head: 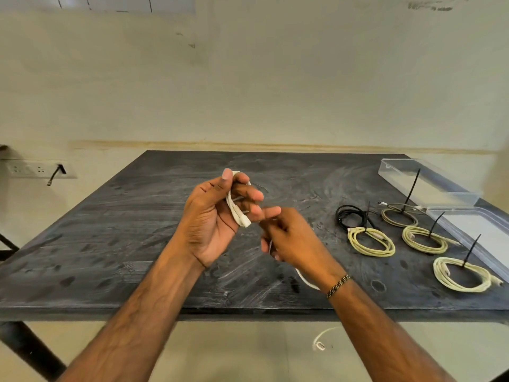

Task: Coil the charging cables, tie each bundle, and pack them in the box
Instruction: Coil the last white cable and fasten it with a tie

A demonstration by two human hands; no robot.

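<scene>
My left hand (pixel 217 216) is raised above the dark table (pixel 124 244) and grips loops of a white charging cable (pixel 237 213) wound round its fingers. My right hand (pixel 292 238) pinches the same cable just to the right; the cable runs down under my wrist and its free plug end (pixel 319 345) dangles below the table's front edge. On the right lie several coiled bundles, each tied with a black zip tie: a black one (pixel 351 216), a grey one (pixel 399 216) and yellowish ones (pixel 371 242), (pixel 424 239), (pixel 461 274). The clear plastic box (pixel 465 230) stands at the right edge.
The box's clear lid (pixel 427 180) lies at the far right corner of the table. A wall socket strip with a black plug (pixel 41 170) is on the left wall. A black table leg (pixel 30 351) runs down at the lower left.
</scene>
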